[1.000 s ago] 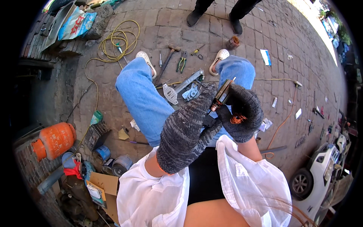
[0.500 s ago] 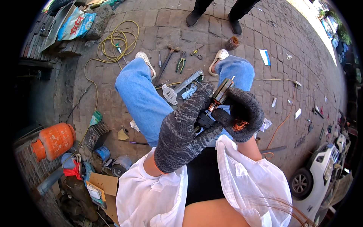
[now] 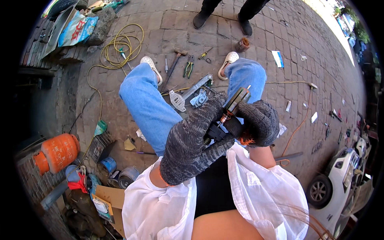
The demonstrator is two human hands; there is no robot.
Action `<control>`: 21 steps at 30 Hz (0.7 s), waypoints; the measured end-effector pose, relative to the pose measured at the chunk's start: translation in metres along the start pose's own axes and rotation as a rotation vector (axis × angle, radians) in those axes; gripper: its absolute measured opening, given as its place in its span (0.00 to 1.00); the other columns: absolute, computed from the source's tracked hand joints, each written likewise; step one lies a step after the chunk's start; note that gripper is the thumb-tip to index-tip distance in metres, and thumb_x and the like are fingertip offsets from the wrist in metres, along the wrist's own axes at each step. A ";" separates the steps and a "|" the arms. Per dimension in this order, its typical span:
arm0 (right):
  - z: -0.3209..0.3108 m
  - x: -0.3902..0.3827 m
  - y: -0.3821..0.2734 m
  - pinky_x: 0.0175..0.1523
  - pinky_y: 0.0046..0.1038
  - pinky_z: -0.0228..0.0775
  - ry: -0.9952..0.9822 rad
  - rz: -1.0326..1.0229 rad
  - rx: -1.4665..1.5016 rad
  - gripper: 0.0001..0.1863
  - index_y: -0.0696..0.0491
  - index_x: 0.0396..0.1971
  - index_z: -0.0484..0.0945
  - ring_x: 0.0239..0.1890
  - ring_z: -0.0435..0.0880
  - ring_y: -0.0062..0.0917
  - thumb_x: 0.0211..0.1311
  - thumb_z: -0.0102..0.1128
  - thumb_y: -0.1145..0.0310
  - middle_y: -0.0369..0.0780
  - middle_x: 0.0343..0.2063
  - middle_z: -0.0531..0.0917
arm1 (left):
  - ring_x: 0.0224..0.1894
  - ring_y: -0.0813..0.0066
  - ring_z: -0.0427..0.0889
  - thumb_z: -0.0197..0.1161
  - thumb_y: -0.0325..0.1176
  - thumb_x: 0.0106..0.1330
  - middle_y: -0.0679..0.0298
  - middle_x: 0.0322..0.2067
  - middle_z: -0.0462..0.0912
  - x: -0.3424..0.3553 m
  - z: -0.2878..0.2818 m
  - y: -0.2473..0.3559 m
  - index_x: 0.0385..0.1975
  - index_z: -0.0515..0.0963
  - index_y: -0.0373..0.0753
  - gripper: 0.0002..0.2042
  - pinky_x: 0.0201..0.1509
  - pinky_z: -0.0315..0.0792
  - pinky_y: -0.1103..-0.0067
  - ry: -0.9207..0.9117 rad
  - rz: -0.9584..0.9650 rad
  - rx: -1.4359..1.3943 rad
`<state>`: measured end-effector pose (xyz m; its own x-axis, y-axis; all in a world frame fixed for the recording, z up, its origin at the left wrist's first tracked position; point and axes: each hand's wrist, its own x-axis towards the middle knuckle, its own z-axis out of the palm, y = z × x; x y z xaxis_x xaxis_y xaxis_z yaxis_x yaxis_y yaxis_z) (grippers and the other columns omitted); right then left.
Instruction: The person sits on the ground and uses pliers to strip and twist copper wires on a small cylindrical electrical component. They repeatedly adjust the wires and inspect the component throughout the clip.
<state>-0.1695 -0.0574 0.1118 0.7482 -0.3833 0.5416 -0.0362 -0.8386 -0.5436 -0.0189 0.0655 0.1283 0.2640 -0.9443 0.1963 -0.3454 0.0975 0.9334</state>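
Observation:
Both my hands wear dark grey knitted gloves and meet above my lap. My left hand (image 3: 192,138) is closed around a black plastic motor end piece (image 3: 216,132), which has a small spring at its lower end. Out of that piece rises a motor armature (image 3: 237,100), with a copper commutator, a metal core and a thin shaft pointing up and away. My right hand (image 3: 262,122) is curled against the armature's right side, fingers bent in; its fingertips are partly hidden. Orange threads (image 3: 245,141) hang at the right glove.
On the brick floor ahead lie a hammer (image 3: 174,66), green-handled pliers (image 3: 189,67), a screwdriver (image 3: 206,53) and a grey metal bracket (image 3: 196,89). A yellow hose (image 3: 120,46) coils farther left. An orange gas cylinder (image 3: 60,152) stands left, a white toy-like car (image 3: 336,176) right. Another person's shoes (image 3: 201,20) are ahead.
The right hand has turned and rolled its fingers inward beside the armature, carrying the orange threads down and left. The left hand keeps its grip. The whole view has shifted slightly.

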 end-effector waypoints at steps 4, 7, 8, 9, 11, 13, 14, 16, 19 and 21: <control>-0.002 -0.001 -0.001 0.31 0.29 0.69 -0.008 -0.025 -0.090 0.30 0.55 0.40 0.76 0.28 0.81 0.33 0.27 0.69 0.64 0.42 0.29 0.81 | 0.48 0.63 0.75 0.71 0.31 0.44 0.51 0.48 0.72 0.001 0.002 0.002 0.52 0.65 0.32 0.32 0.50 0.71 0.73 0.020 0.034 -0.010; -0.001 -0.001 -0.002 0.30 0.29 0.68 0.017 -0.013 -0.079 0.28 0.53 0.39 0.76 0.27 0.81 0.32 0.28 0.67 0.64 0.41 0.28 0.81 | 0.48 0.63 0.75 0.70 0.30 0.45 0.50 0.48 0.72 0.003 0.000 0.007 0.52 0.65 0.32 0.32 0.49 0.71 0.72 0.006 0.019 -0.018; -0.003 0.002 -0.004 0.30 0.29 0.68 -0.007 -0.003 -0.090 0.27 0.53 0.39 0.77 0.26 0.81 0.32 0.29 0.67 0.64 0.41 0.27 0.82 | 0.48 0.63 0.75 0.70 0.30 0.45 0.50 0.48 0.72 0.003 0.000 0.008 0.52 0.65 0.32 0.32 0.49 0.71 0.72 0.001 0.007 -0.021; -0.004 0.003 -0.005 0.30 0.29 0.68 -0.030 0.009 -0.103 0.26 0.53 0.38 0.77 0.26 0.80 0.31 0.30 0.67 0.65 0.41 0.27 0.82 | 0.45 0.62 0.77 0.69 0.30 0.46 0.49 0.47 0.72 0.003 0.000 0.007 0.53 0.64 0.32 0.32 0.46 0.72 0.73 -0.001 0.030 -0.017; -0.004 0.001 -0.004 0.29 0.29 0.68 0.000 -0.001 -0.136 0.25 0.53 0.37 0.77 0.25 0.80 0.31 0.31 0.66 0.65 0.40 0.26 0.81 | 0.39 0.59 0.79 0.67 0.30 0.48 0.49 0.44 0.74 0.002 0.001 0.002 0.53 0.63 0.33 0.31 0.39 0.74 0.73 -0.004 0.073 -0.010; -0.004 -0.001 -0.002 0.28 0.29 0.67 0.025 -0.013 -0.151 0.24 0.53 0.36 0.78 0.25 0.80 0.31 0.31 0.66 0.65 0.40 0.25 0.81 | 0.37 0.60 0.80 0.67 0.29 0.48 0.49 0.43 0.74 0.000 0.001 0.003 0.54 0.62 0.33 0.31 0.39 0.74 0.74 -0.048 0.027 -0.011; -0.004 -0.001 -0.002 0.28 0.29 0.67 0.031 -0.020 -0.151 0.23 0.52 0.36 0.78 0.24 0.80 0.31 0.32 0.66 0.64 0.40 0.24 0.81 | 0.36 0.61 0.80 0.67 0.29 0.48 0.49 0.43 0.74 -0.001 0.002 0.003 0.54 0.62 0.33 0.32 0.38 0.74 0.74 -0.070 0.003 -0.011; -0.004 0.000 0.000 0.28 0.28 0.67 0.035 -0.022 -0.125 0.22 0.52 0.35 0.78 0.24 0.80 0.31 0.32 0.65 0.64 0.40 0.23 0.81 | 0.36 0.62 0.80 0.67 0.29 0.48 0.49 0.43 0.74 0.000 0.004 0.001 0.55 0.61 0.33 0.32 0.38 0.74 0.74 -0.017 0.054 -0.029; -0.003 0.003 -0.002 0.28 0.28 0.67 0.030 -0.012 -0.122 0.20 0.53 0.31 0.79 0.23 0.79 0.30 0.32 0.67 0.63 0.39 0.21 0.80 | 0.43 0.63 0.77 0.69 0.30 0.46 0.50 0.46 0.73 0.000 0.003 0.004 0.53 0.64 0.32 0.32 0.45 0.72 0.74 -0.007 0.025 -0.057; -0.002 0.004 -0.006 0.27 0.27 0.67 0.037 -0.011 -0.215 0.16 0.53 0.23 0.79 0.20 0.77 0.29 0.31 0.71 0.63 0.38 0.17 0.78 | 0.43 0.63 0.77 0.69 0.30 0.46 0.49 0.46 0.73 0.000 0.002 0.004 0.53 0.64 0.32 0.32 0.45 0.72 0.74 -0.016 0.018 -0.043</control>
<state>-0.1674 -0.0549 0.1190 0.7244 -0.3847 0.5720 -0.1722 -0.9045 -0.3903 -0.0218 0.0655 0.1319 0.2432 -0.9473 0.2087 -0.3113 0.1275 0.9417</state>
